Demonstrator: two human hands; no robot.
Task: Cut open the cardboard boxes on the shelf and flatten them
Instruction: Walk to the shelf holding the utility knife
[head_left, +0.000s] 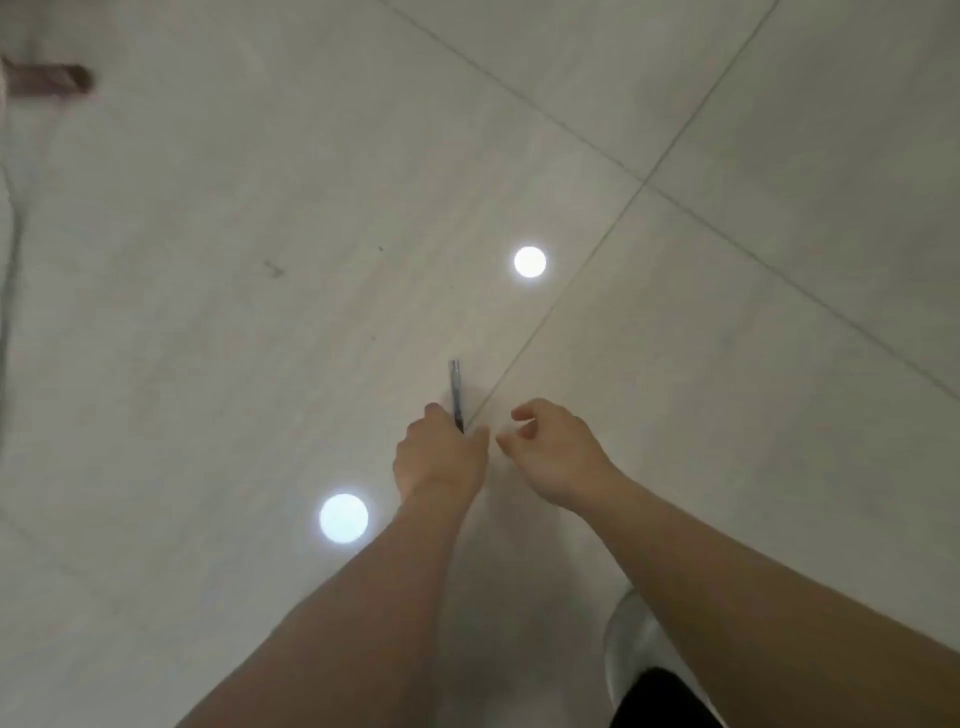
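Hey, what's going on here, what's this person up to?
A person stands over a pale glossy tiled floor. Their left hand grips a slim grey metal utility knife, which points away from them. The right hand hovers close beside it, fingers loosely curled, holding nothing. No cardboard box or shelf is in view.

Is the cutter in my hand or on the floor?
In hand: the left hand grips the cutter by its lower end; the right hand holds nothing.

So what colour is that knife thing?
The knife is silvery grey, darker by the left hand; head view.
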